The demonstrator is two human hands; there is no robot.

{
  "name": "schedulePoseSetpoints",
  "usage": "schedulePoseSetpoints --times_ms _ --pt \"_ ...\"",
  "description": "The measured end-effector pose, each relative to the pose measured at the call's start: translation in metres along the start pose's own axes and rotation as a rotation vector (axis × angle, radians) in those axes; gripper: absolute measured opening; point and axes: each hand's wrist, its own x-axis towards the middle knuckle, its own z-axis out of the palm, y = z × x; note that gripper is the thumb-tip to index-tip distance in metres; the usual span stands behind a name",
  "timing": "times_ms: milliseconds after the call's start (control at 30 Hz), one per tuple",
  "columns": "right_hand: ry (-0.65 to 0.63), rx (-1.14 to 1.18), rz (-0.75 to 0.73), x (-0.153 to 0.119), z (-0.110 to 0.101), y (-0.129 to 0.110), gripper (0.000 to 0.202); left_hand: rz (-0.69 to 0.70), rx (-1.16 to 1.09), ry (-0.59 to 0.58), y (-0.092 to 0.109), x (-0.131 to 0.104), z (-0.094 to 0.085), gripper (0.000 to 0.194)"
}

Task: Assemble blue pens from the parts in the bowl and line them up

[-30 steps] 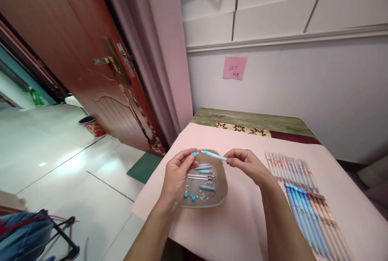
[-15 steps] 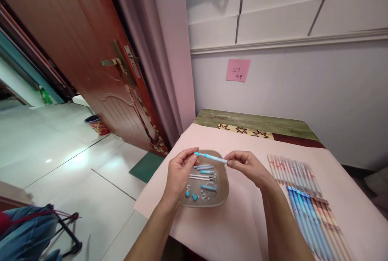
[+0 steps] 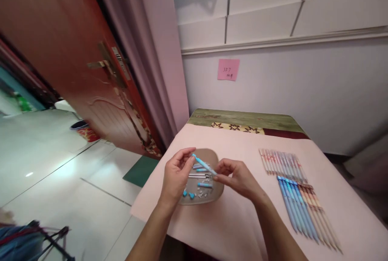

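A light-blue pen (image 3: 203, 164) slants down to the right over a shallow tray. My left hand (image 3: 176, 170) pinches its bright-blue upper end between thumb and fingers. At the lower, paler end, my right hand (image 3: 235, 177) grips the barrel with thumb and forefinger. Below the pen, the grey-brown tray (image 3: 218, 190) holds several blue pen barrels (image 3: 205, 185), white refills (image 3: 197, 176), blue caps or clips (image 3: 191, 196) and small grey pieces (image 3: 202, 193).
To the right lie a row of blue and tan pens (image 3: 298, 208) and, behind it, a row of pale, reddish-patterned pens (image 3: 281, 164). A pink sheet (image 3: 236, 220) covers the table. On the wall is a pink note (image 3: 228, 69). A wooden door (image 3: 100, 91) stands at left.
The gap between the bright-blue end piece and the barrel has closed. The pen now tilts more steeply, its right end lower. My right hand has come down and closer to my left.
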Motion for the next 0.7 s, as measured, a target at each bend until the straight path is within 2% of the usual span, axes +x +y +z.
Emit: schedulePoseSetpoints --times_ms 100,167,300,433,600,700 --pt "0.139 -0.103 -0.031 -0.024 0.018 0.004 0.006 -0.020 -0.035 -0.039 -0.003 -0.007 0.012 0.023" --pt "0.240 -0.156 0.001 -0.041 0.027 0.007 0.004 -0.051 -0.025 -0.104 -0.006 -0.012 0.022 0.021" --pt "0.444 -0.202 0.094 -0.074 0.031 0.011 0.004 -0.060 -0.025 -0.250 -0.011 -0.023 0.042 0.029" --pt "0.610 -0.267 0.211 -0.103 0.012 0.020 0.008 -0.019 0.025 -0.316 -0.010 -0.040 0.053 0.043" --pt "0.743 -0.496 0.435 -0.124 -0.028 0.045 0.014 -0.024 0.190 -0.530 -0.024 -0.071 0.045 0.022" --pt "0.746 -0.668 0.585 -0.130 -0.043 0.060 0.014 -0.044 0.216 -0.580 -0.044 -0.089 0.036 0.022"
